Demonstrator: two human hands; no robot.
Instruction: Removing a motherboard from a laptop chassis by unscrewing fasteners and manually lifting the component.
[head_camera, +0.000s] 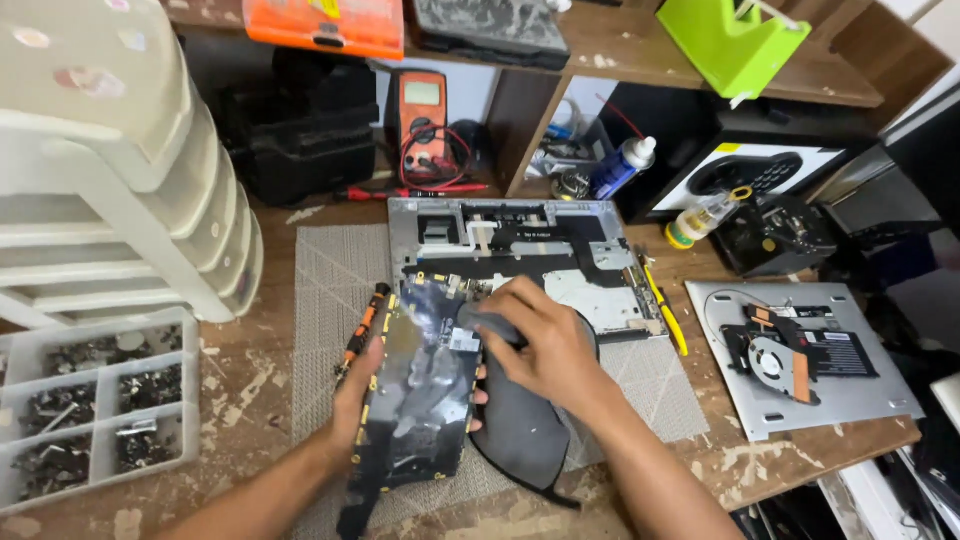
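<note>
Presently, findings by item, clock directions read on the head view with twelve toward the shelf:

Held part: black circuit board (420, 385), wrapped in dark glossy film, lifted clear of the grey mat (335, 265) at centre bench.
Long axis: runs roughly twelve to six, upper end tipped slightly toward one o'clock, lower end nearest the wearer.
Left hand (362, 385): clasped along the nine o'clock edge of the board, thumb on the front face, fingers curled behind; fingertips showing past the three o'clock edge. Closed firmly on the board.
Right hand (545, 350): lying at two o'clock from the board centre, palm down, fingers bent narrow and pinching a dark flap (490, 325) at the board's upper right corner.
Nearer hand: right hand sits directly on the upper corner; left hand carries the weight along the side.
Black sheet (525, 430): curved, hanging beneath the right wrist at four o'clock from the board, touching the mat.
Laptop chassis (530, 260): opened, silver, just beyond the board at twelve o'clock.
Screwdriver (362, 325): orange and black, at ten o'clock, just beside the left hand.
Yellow tool (665, 310): at the three o'clock edge of the chassis.
Fan plate (800, 360): well apart at three o'clock.
Screw tray (95, 405): well apart at nine o'clock.
</note>
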